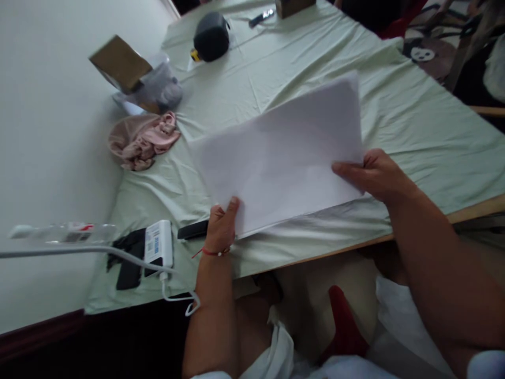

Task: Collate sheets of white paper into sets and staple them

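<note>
While both hands [221, 227] [376, 173] grip, paper [282, 158] between, seemingly stacked

The single camera, worn on the person's head, looks forward and down, from near above the white rectangular paper [284, 152] at frame centre; its exact tilt is perhaps difficult to judge, with this blur.

Paper [284, 152] is plain wht; tablecloth [430, 131] is pale grn. Nr its L edge, fabric [152, 142] is dusty pink; nr its far edge, case [212, 37] is blk.
</note>
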Demonstrator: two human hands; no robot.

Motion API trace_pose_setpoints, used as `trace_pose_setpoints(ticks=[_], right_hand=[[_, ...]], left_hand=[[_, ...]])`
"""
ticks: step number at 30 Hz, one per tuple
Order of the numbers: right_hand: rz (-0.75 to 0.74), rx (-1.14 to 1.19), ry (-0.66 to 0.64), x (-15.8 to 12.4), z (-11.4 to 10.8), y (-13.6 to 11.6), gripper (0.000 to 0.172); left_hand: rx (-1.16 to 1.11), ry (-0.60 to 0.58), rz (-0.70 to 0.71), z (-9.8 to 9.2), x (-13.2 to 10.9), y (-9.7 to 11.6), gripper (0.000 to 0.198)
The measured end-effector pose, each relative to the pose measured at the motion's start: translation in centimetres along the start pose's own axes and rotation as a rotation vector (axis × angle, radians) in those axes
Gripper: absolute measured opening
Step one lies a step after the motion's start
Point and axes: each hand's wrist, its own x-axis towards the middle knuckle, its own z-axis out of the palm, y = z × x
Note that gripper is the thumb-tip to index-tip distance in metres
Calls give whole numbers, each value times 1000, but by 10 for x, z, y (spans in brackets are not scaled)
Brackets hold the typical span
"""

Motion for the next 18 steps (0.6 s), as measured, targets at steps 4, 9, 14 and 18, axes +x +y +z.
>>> trace_pose_setpoints(ticks=[4, 9, 14, 18], right_hand=[[2, 114, 98, 0, 0, 0, 31], [-71, 302, 198, 0, 2, -5, 19], [87, 351, 255, 0, 2, -16, 33], [219, 370, 239, 2, 1, -17, 35]], left_hand=[[-163, 59, -197, 10, -12, 10, 57], [-253, -310, -263, 11, -19, 11, 55], [-229, -420, -131, 13, -26, 16, 43], [-280, -345, 18, 13, -27, 20, 29]])
